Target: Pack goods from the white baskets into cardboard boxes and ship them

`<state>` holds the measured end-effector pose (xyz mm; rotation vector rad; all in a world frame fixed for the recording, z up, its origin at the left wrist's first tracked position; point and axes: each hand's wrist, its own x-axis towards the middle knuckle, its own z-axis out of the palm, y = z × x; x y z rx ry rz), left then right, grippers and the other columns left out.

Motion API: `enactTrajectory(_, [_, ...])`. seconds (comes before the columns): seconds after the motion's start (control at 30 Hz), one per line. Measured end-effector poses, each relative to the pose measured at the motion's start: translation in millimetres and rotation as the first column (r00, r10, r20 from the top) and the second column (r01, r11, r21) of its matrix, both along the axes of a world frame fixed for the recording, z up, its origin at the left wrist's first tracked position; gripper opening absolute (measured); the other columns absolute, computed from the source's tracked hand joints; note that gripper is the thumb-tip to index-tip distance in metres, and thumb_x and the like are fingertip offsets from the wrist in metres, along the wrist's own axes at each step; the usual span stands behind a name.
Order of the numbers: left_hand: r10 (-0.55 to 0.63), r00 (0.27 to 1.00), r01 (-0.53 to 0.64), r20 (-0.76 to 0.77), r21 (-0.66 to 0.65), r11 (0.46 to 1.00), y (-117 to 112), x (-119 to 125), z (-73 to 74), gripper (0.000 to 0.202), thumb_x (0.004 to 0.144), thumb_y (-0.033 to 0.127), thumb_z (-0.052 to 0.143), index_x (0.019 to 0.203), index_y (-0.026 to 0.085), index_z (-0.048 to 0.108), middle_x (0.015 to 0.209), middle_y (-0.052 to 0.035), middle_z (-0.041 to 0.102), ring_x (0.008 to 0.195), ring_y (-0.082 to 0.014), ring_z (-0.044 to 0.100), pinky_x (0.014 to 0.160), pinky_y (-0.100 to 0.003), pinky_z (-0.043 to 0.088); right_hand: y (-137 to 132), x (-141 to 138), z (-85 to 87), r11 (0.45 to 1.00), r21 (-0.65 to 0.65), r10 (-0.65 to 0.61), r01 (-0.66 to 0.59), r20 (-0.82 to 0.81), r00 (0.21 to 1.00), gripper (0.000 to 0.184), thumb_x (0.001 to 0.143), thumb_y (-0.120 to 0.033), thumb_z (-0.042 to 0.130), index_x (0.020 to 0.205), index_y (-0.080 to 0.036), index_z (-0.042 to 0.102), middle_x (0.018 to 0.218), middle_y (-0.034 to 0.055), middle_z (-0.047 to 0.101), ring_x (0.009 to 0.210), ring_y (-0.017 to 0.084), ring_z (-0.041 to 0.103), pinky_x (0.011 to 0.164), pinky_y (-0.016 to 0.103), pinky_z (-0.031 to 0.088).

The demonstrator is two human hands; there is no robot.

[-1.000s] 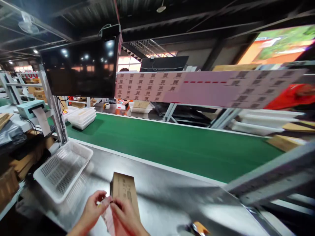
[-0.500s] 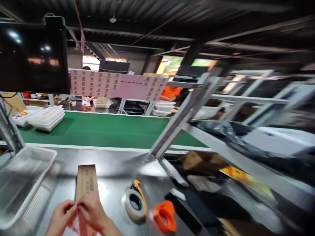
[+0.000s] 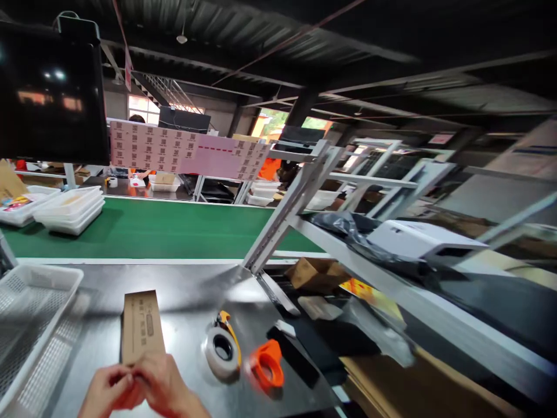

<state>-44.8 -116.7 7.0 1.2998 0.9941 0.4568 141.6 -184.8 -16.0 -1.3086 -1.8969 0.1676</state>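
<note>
A brown cardboard box [image 3: 143, 325] with dark printing lies lengthwise on the metal table, its near end under my fingers. My left hand [image 3: 108, 390] is closed at that end, thumb and fingers pinched together. Against it, my right hand [image 3: 164, 384] is closed too, its fingertips meeting the left ones. What they pinch is hidden; a reddish patch shows below the fingers. To the right stand a roll of clear tape [image 3: 221, 351] on a yellow-handled dispenser and an orange tape dispenser [image 3: 267, 366], neither touched.
A white perforated basket [image 3: 65, 307] stands at the left. Behind the table runs a green conveyor belt [image 3: 187, 229] carrying stacked white trays [image 3: 72, 212]. A slanted metal frame [image 3: 285, 203] rises at the right, beside a shelf with a white device [image 3: 418, 238] and cardboard below.
The view has swung right, so the table things sit further left. My hands stay together at the box's near end; the red-and-white material seen below them earlier is now mostly hidden.
</note>
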Motion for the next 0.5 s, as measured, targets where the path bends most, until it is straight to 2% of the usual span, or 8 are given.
enactTrajectory(0.1, [0.059, 0.998, -0.059, 0.003, -0.094, 0.994, -6, 3, 7.0, 0.074, 0.045, 0.087, 0.088, 0.067, 0.017, 0.081, 0.069, -0.0094, 0.074, 0.069, -0.0238, 0.063, 0.071, -0.036, 0.051, -2, 0, 3.5, 1.000, 0.001, 0.007, -0.007, -0.032, 0.999, 0.008, 0.088, -0.019, 0.070, 0.091, -0.024, 0.074, 0.080, 0.0013, 0.081, 0.067, 0.019, 0.075, 0.061, 0.026, 0.055])
enactTrajectory(0.2, [0.083, 0.997, -0.080, 0.008, -0.177, 0.981, -11, 2, 11.5, 0.076, 0.045, 0.087, 0.089, 0.070, 0.016, 0.079, 0.063, -0.0051, 0.066, 0.062, -0.0172, 0.052, 0.062, -0.031, 0.038, -1, -1, 10.1, 0.998, -0.014, 0.057, -0.058, -0.079, 0.995, 0.010, 0.088, -0.015, 0.067, 0.088, -0.023, 0.073, 0.083, 0.0019, 0.082, 0.069, 0.020, 0.076, 0.063, 0.026, 0.056])
enactTrajectory(0.27, [0.094, 0.995, -0.089, 0.019, -0.194, 0.977, -13, 0, 13.0, 0.074, 0.046, 0.085, 0.089, 0.068, 0.016, 0.076, 0.062, -0.0026, 0.062, 0.060, -0.0150, 0.048, 0.061, -0.030, 0.033, 0, -2, 17.5, 0.994, -0.054, 0.092, -0.099, -0.119, 0.989, 0.012, 0.089, -0.014, 0.067, 0.093, -0.024, 0.073, 0.089, 0.0028, 0.083, 0.077, 0.021, 0.078, 0.069, 0.027, 0.059])
enactTrajectory(0.37, [0.105, 0.994, -0.100, 0.021, -0.156, 0.983, -14, -2, 16.2, 0.066, 0.051, 0.078, 0.089, 0.068, 0.017, 0.074, 0.061, -0.0014, 0.061, 0.061, -0.0151, 0.046, 0.063, -0.031, 0.033, 0, -2, 29.4, 0.983, -0.110, 0.127, -0.144, -0.152, 0.980, 0.017, 0.090, -0.013, 0.066, 0.098, -0.025, 0.076, 0.094, 0.0040, 0.083, 0.083, 0.021, 0.079, 0.075, 0.029, 0.061])
enactTrajectory(0.5, [0.149, 0.989, -0.145, 0.016, -0.149, 0.978, -17, -2, 23.0, 0.059, 0.052, 0.073, 0.089, 0.067, 0.018, 0.074, 0.061, -0.0010, 0.061, 0.062, -0.0162, 0.048, 0.064, -0.033, 0.036, 1, -1, 36.1, 0.973, -0.155, 0.149, -0.169, -0.135, 0.980, 0.021, 0.093, -0.010, 0.065, 0.096, -0.027, 0.078, 0.090, 0.0026, 0.082, 0.079, 0.022, 0.078, 0.072, 0.030, 0.062])
